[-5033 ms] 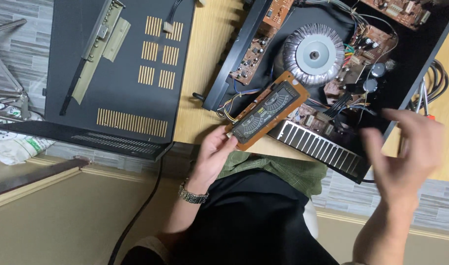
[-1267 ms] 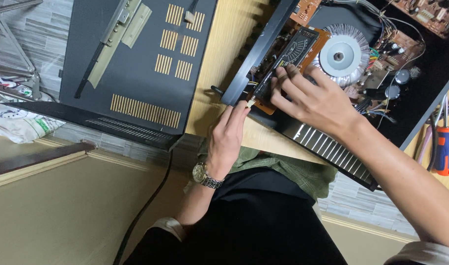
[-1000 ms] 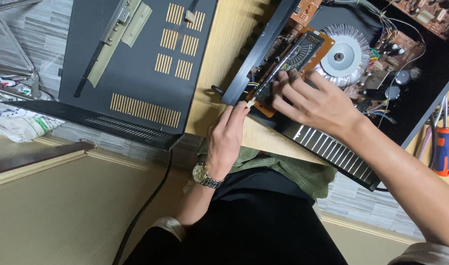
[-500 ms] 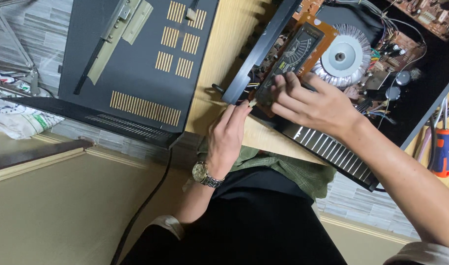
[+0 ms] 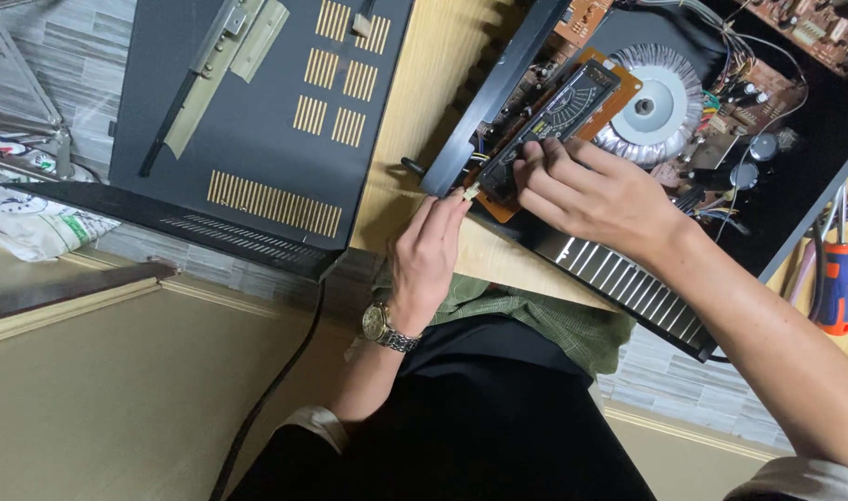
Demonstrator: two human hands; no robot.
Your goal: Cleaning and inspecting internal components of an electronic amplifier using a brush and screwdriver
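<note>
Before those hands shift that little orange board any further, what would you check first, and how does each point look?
1. Right hand grips the orange circuit board with its dark display: ok.
2. Left hand fingertips at the small pale connector on the board's lower end: ok.
3. Connector fully free or seated: cannot tell.
4. Wires beside the board are slack: cannot tell.
5. Board clear of the ring transformer: not ok, it overlaps it.
6. Screwdriver lies clear of both hands: ok.
</note>
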